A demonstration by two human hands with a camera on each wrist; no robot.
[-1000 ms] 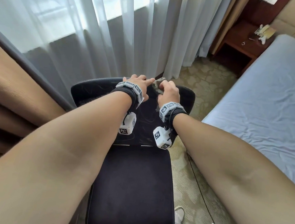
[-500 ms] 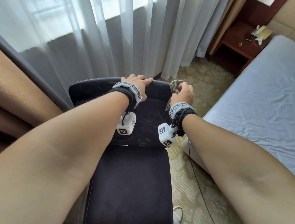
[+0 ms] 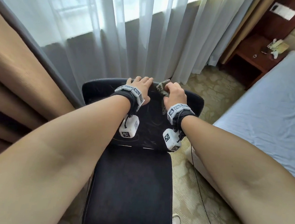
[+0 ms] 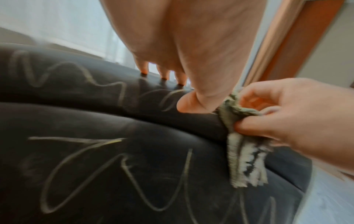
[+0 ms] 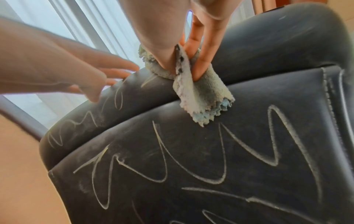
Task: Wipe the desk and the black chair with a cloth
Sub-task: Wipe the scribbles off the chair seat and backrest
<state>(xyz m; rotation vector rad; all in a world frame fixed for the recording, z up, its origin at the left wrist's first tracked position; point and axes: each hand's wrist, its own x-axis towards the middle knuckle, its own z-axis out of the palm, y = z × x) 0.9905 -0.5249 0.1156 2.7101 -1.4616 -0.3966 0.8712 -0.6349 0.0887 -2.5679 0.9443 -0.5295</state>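
Sheer curtains (image 3: 114, 29) back the head view: the black chair (image 3: 130, 190) faces the person, its backrest top rail running left to right. Left hand (image 3: 139, 88) lies flat on that rail, fingers straight; right hand (image 3: 175, 93) just beside it clamps a bunched cloth (image 3: 162, 87). Left wrist view: cloth (image 4: 241, 145) hangs soft and limp, likely light; best held bunched. Right wrist view: chalk-like scribbles (image 5: 191, 159) cover the smooth, probably slippery backrest (image 5: 287, 106).
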